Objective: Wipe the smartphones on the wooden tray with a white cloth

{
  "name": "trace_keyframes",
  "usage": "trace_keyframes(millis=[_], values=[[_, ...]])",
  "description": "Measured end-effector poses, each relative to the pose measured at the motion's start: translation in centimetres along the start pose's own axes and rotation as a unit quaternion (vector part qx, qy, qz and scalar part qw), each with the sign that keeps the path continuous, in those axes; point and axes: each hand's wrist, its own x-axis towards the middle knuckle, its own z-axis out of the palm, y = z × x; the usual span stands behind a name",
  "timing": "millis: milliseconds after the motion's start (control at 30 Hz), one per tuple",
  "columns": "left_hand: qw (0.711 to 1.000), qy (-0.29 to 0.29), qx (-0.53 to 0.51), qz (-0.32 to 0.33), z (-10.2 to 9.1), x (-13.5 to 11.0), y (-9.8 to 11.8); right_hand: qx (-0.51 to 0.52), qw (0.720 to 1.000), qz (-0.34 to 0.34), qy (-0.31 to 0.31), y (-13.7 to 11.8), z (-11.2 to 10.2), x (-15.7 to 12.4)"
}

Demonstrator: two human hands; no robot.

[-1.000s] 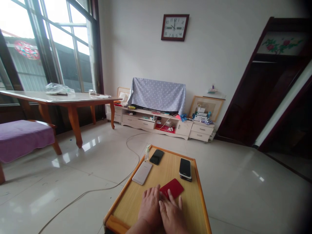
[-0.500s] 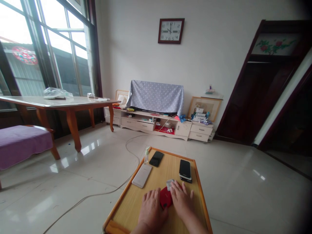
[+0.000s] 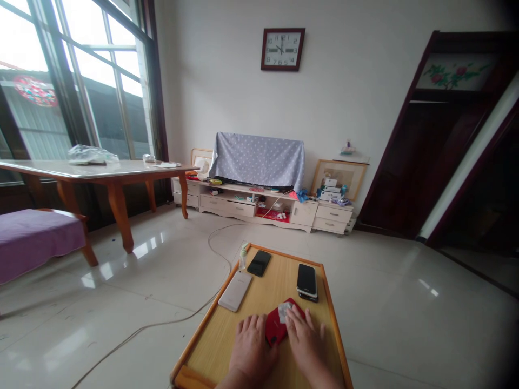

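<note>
A red phone (image 3: 277, 325) lies on a small wooden table (image 3: 211, 340) in front of me. My left hand (image 3: 250, 348) rests flat beside its left edge, fingers stretched and touching it. My right hand (image 3: 305, 339) lies over its right part, fingertips pressing a small whitish pad (image 3: 284, 309) onto the phone. A white phone (image 3: 235, 290), a black phone (image 3: 259, 262) and a black phone stacked on another (image 3: 307, 281) lie farther back on the table. A small bottle (image 3: 243, 257) stands at the far left corner.
A cable (image 3: 170, 322) runs across the glossy tile floor left of the table. A long wooden table (image 3: 101, 173) and a purple-covered bench (image 3: 36, 243) stand at the left by the window. A low cabinet (image 3: 263, 208) with a cloth-covered object lines the far wall. A dark doorway is at the right.
My right hand has come off my left hand and moved onto the red phone with the whitish pad, sliding it slightly back toward me. The camera shifted a little.
</note>
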Motion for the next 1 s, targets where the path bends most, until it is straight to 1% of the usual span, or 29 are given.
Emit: trace_keyframes(millis=[33, 100, 267, 333, 400, 533, 600, 667, 733, 867, 933, 1000], values=[[1.000, -0.004, 0.002, -0.002, -0.1, 0.0, 0.1, -0.006, 1.000, 0.013, 0.004, 0.4, 0.1, 0.3], [1.000, -0.001, 0.003, -0.001, 0.0, 0.0, 0.1, -0.010, 1.000, 0.012, 0.005, 0.5, 0.2, 0.1], [0.999, 0.031, -0.020, 0.010, 0.7, 0.1, -0.4, 0.015, 0.996, -0.078, -0.029, -1.7, 0.3, -2.9], [0.999, 0.035, -0.026, 0.017, 0.8, 0.1, -0.6, 0.022, 0.995, -0.090, -0.034, -1.9, 0.1, -3.4], [0.999, 0.036, -0.026, 0.020, 0.8, 0.1, -0.6, 0.017, 0.997, -0.073, -0.019, -1.2, 0.0, -3.0], [0.999, 0.027, -0.022, 0.020, 0.8, 0.1, -0.5, -0.013, 1.000, 0.003, 0.019, 1.1, 0.1, -0.9], [0.999, 0.025, -0.024, 0.022, 0.8, 0.2, -0.5, -0.024, 0.999, 0.024, 0.024, 1.6, 0.3, -0.5], [0.999, 0.029, -0.026, 0.021, 0.8, 0.2, -0.5, -0.028, 0.999, 0.021, 0.021, 1.2, 0.5, -1.0], [0.999, 0.032, -0.026, 0.018, 0.8, 0.2, -0.5, -0.025, 1.000, 0.003, 0.008, 0.3, 0.9, -2.1], [0.999, 0.031, -0.025, 0.017, 0.9, 0.2, -0.7, -0.020, 0.999, -0.028, -0.039, -1.1, 1.1, -4.3], [0.999, 0.034, -0.022, 0.022, 1.0, 0.2, -0.7, -0.017, 0.998, -0.021, -0.049, -1.1, 0.8, -4.5], [0.999, 0.039, -0.017, 0.025, 1.2, 0.2, -0.7, -0.016, 0.999, -0.002, -0.035, -0.6, 0.3, -4.1]])
